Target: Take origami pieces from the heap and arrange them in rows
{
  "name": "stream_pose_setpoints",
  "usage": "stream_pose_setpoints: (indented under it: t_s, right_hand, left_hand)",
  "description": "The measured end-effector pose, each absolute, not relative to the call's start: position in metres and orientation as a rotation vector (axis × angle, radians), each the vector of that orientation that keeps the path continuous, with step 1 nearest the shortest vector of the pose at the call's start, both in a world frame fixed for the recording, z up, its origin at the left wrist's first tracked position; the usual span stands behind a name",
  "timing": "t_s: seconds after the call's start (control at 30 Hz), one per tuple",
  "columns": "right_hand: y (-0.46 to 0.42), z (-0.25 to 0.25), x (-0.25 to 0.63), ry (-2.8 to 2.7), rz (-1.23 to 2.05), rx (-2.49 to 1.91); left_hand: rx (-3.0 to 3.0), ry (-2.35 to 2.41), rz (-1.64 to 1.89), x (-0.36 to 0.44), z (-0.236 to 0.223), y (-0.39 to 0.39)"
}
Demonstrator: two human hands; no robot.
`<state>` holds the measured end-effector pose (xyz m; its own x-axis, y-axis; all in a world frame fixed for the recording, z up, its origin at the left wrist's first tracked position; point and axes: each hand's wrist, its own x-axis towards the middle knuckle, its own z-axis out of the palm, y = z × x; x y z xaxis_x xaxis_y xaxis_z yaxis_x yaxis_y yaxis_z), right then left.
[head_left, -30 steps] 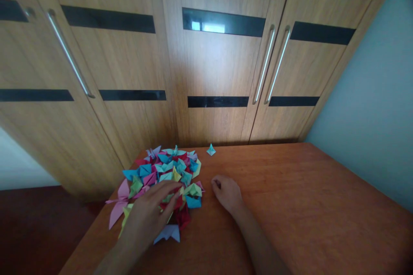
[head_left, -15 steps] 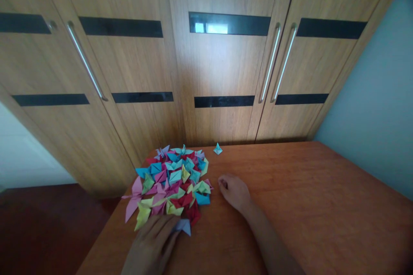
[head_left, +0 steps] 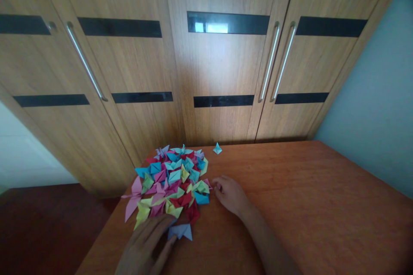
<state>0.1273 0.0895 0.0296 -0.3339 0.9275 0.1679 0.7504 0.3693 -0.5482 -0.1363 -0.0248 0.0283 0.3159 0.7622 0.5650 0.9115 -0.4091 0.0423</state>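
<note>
A heap of folded paper cranes (head_left: pixel 174 175) in pink, red, blue, green and yellow lies on the left part of the table. At its near edge, my left hand (head_left: pixel 146 240) rests with the thumb apart from the fingers. The thumb touches a lavender paper crane (head_left: pixel 183 231), which lies flat and is partly covered by the hand. My right hand (head_left: pixel 230 195) is on the tabletop at the heap's right side, fingers loosely bent and slightly parted. Its fingertips are close to the tip of a pink paper crane (head_left: pixel 209 183); contact is unclear.
A small light-blue folded paper piece (head_left: pixel 217 149) stands alone near the table's back edge. The reddish-brown wooden table (head_left: pixel 306 206) reaches a wooden wardrobe (head_left: pixel 222 68) with metal handles. A pale wall (head_left: pixel 377 103) is at the right.
My left hand has eased back and loosened, showing more of the lavender crane. My right hand has shifted slightly left toward the heap, its fingers uncurling a little.
</note>
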Motion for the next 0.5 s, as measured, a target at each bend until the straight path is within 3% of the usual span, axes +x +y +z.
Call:
stream_pose_setpoints:
  t_s: [0.27,0.5]
  right_hand:
    - [0.084,0.027,0.119,-2.234,0.419,-1.433]
    - [0.081,0.031,0.115,-2.262,0.52,-1.307]
  left_hand:
    - [-2.425,-1.446,-0.665,-0.127,0.024,-0.018]
    - [-2.311,-1.657,-1.016,-0.124,0.036,-0.016]
